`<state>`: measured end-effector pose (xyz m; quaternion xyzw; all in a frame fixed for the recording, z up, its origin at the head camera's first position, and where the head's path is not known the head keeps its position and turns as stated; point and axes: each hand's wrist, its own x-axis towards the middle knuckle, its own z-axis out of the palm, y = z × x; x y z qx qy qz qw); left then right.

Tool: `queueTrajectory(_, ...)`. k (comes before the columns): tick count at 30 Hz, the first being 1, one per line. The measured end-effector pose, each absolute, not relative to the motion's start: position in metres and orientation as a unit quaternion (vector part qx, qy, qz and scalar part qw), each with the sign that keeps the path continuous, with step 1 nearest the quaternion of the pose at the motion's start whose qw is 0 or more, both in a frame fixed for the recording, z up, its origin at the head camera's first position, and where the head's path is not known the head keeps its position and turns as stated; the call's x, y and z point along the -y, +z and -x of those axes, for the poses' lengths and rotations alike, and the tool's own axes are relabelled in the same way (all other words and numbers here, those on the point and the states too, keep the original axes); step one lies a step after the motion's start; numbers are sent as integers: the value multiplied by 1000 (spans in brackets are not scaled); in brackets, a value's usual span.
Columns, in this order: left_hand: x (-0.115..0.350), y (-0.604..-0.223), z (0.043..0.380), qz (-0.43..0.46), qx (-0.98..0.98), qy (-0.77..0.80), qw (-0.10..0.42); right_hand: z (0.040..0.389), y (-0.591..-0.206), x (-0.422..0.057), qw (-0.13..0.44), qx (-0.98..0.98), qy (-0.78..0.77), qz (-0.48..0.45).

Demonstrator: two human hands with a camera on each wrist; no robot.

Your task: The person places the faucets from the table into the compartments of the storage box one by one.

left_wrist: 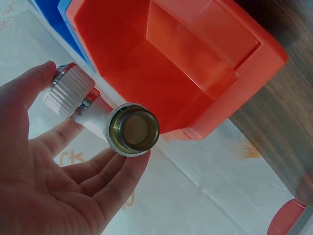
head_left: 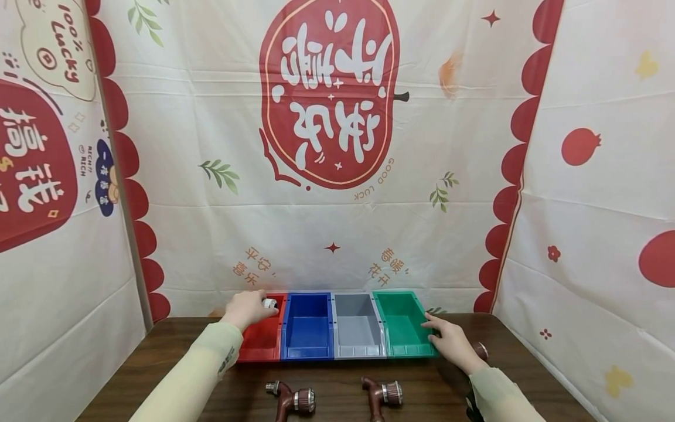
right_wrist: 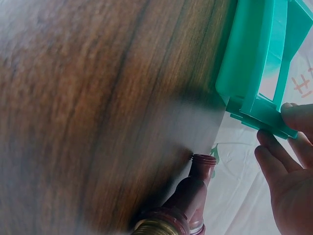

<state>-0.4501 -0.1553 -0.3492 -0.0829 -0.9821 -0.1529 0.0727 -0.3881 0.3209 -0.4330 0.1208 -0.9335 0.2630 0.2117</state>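
My left hand [head_left: 246,309] holds a white tap [left_wrist: 95,115] above the red bin [head_left: 261,341]. Thumb and fingers grip it by its ribbed knob and its body, as the left wrist view shows; its round open end, brass-coloured inside, faces the camera. At the other end of the row, my right hand [head_left: 454,344] pinches the outer edge of the green bin [right_wrist: 244,54], thumb on one side and fingers on the other. A maroon tap [right_wrist: 188,196] lies on the table beside that hand, mostly hidden by it in the head view.
Between the red and green bins stand a blue bin [head_left: 308,323] and a grey bin [head_left: 360,322], joined in one row. Two more maroon taps, a left one [head_left: 287,401] and a right one [head_left: 377,398], lie nearer on the wooden table [head_left: 337,381]. Printed cloth hangs behind and at both sides.
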Motion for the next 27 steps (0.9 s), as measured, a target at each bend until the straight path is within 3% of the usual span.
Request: queueTrajectory(27,155,-355,453,80,982,-153,71,388,-433,-320,218,933,262,-119)
